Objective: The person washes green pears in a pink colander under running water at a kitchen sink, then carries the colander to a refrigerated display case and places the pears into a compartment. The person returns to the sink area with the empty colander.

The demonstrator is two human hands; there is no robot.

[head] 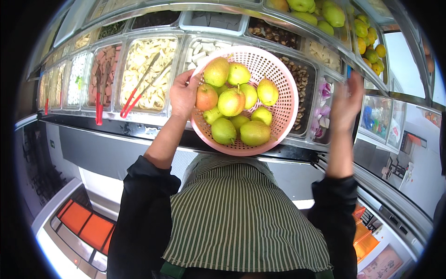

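Observation:
A pink plastic colander (278, 80) holds several yellow-green pears (256, 133), some with a reddish blush. It rests over the front edge of the food trays, close to my apron. My left hand (184, 91) grips its left rim, thumb on top. Blurred by motion, my right hand (346, 99) is raised to the right of the colander, near the tray of cut red onion (322, 111). Its thumb and fingers look apart, and nothing shows between them.
Tongs with red handles lie on the wide tofu strips (150, 69) and the pink sausage pieces (106, 61). Behind the trays runs a clear shelf edge (216, 15). Pears (332, 15) and yellow-green citrus fruit (371, 52) sit in bins at upper right.

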